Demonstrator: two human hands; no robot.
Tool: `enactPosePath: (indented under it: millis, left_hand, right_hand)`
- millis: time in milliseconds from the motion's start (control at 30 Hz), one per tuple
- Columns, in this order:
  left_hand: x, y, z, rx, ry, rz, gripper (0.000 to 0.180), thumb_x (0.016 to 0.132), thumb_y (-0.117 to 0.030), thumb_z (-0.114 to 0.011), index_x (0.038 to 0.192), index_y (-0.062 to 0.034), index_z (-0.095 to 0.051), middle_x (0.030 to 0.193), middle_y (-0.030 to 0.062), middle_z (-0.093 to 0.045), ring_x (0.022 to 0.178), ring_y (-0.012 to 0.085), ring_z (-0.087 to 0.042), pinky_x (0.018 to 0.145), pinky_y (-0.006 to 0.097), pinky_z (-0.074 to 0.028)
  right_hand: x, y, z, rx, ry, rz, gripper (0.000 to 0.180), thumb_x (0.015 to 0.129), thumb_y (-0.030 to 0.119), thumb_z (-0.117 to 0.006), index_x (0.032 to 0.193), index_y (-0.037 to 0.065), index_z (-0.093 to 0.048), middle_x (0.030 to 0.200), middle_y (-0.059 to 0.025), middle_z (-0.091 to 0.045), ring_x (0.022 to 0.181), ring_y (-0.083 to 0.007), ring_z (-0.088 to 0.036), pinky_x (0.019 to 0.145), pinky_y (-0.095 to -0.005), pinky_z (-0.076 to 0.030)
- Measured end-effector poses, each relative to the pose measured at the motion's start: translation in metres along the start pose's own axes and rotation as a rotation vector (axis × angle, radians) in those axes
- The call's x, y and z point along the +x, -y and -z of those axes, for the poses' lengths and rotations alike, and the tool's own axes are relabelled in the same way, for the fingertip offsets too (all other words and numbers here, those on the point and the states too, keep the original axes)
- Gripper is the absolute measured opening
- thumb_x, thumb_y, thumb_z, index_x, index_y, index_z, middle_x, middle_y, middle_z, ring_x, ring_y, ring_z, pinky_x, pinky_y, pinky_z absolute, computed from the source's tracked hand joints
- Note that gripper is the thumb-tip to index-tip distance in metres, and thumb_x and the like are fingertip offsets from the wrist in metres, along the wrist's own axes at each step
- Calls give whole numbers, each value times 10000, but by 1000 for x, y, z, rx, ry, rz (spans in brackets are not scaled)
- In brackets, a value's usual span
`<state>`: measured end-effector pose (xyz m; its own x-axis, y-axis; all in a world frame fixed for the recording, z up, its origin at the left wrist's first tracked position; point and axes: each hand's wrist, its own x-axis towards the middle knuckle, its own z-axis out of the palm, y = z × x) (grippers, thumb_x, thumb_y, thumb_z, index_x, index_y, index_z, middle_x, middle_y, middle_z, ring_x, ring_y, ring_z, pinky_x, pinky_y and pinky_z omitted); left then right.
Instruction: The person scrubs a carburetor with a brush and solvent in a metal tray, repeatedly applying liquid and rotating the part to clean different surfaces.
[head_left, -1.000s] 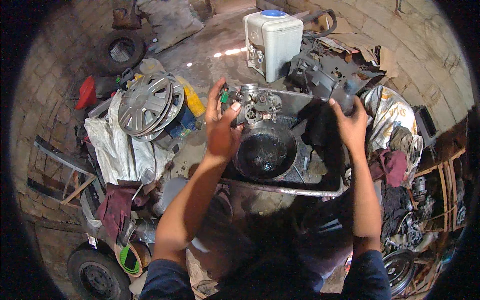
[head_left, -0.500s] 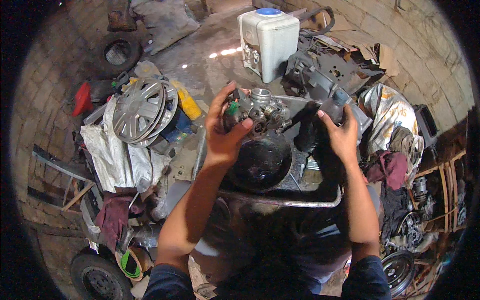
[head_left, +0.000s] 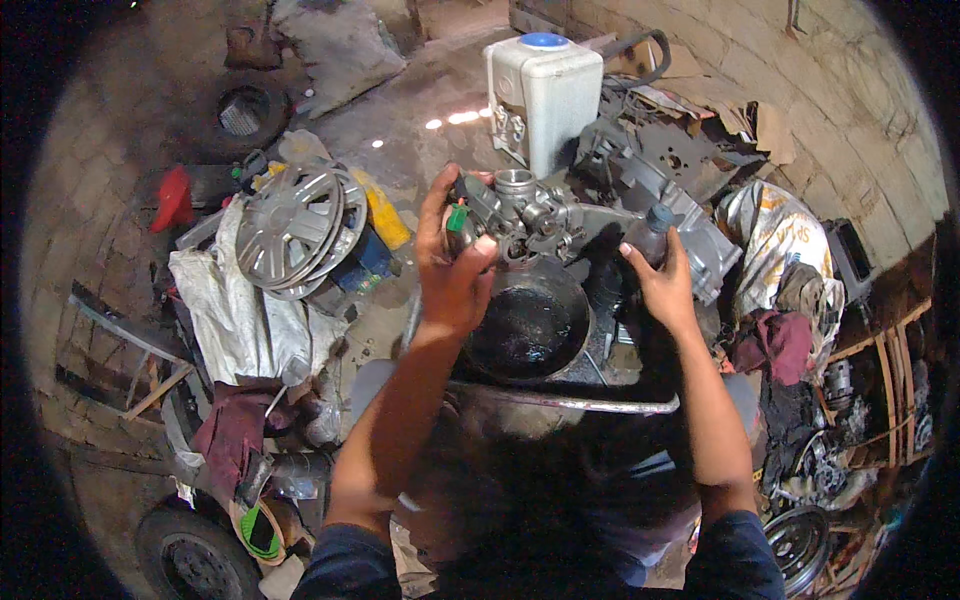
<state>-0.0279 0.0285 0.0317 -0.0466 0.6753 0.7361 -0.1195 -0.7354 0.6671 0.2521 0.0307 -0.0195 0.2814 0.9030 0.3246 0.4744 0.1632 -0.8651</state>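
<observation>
My left hand [head_left: 452, 285] is wrapped round the left side of a grey metal carburetor [head_left: 518, 205], which has a round open throat on top, a spring at its side and a green piece near my fingers. It is held above a black round pan [head_left: 530, 325] that is wet and dark inside. In my right hand [head_left: 668, 290] is a dark, see-through plastic bottle [head_left: 651, 238] with a bluish cap, gripped upright between thumb and fingers. The bottle is apart from the carburetor, to its right. Its lower part is lost in shadow.
The pan rests in a metal tray [head_left: 560, 403] in front of me. Beyond stand a white tank [head_left: 550, 95] with a blue lid and a large grey metal casing [head_left: 690, 230]. Hubcaps [head_left: 290, 228] lie on the left; a white sack [head_left: 785, 235] and maroon cloth [head_left: 775, 342] on the right.
The bottle has tipped slightly and moved a little left and down in the picture. The carburetor has turned a little in my left hand. The whole view has shifted slightly.
</observation>
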Motion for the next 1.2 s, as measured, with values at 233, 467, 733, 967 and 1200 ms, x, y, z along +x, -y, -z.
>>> enactPosePath:
  millis: [233, 467, 733, 967, 1200]
  left_hand:
    - [14, -36, 12, -652, -287, 192, 849, 832, -122, -581, 1618, -140, -262, 1479, 160, -472, 1318, 299, -523, 1141, 495, -424]
    - [16, -54, 36, -565, -257, 10, 829, 848, -136, -600, 1610, -154, -274, 1479, 155, -470, 1354, 313, -506, 1139, 510, -436]
    - [7, -61, 49, -260, -262, 6, 755, 874, -71, -569, 1577, -182, -315, 1533, 186, -416, 1368, 348, -486, 1127, 514, -442]
    - [1, -60, 44, -458, -301, 233, 777, 875, -104, -597, 1595, -139, -308, 1484, 172, -458, 1270, 298, -558, 1050, 440, -498]
    - [-7, -47, 35, -359, -302, 305, 800, 857, -137, -631, 1595, -92, -328, 1444, 160, -494, 1207, 268, -597, 1005, 383, -521]
  right_hand:
    - [0, -10, -5, 27, 13, -40, 950, 872, 386, -834, 1466, -191, -369, 1460, -359, -501, 1386, -375, -503, 1162, -414, -374]
    - [1, -21, 1, -10, 17, 4, 957, 881, 355, -829, 1498, -178, -327, 1524, -350, -430, 1434, -378, -448, 1191, -414, -343]
    - [-22, 22, 16, -11, 133, 208, 805, 807, 137, -875, 1466, 47, -421, 1377, -227, -595, 1298, -343, -576, 1101, -439, -442]
    - [-40, 29, 19, -181, 115, 372, 865, 795, 102, -854, 1515, 50, -377, 1430, -231, -549, 1338, -402, -538, 1128, -454, -425]
    - [-66, 53, 45, -188, -11, 257, 557, 872, 105, -787, 1364, 21, -538, 1290, -218, -644, 1183, -374, -650, 1019, -444, -502]
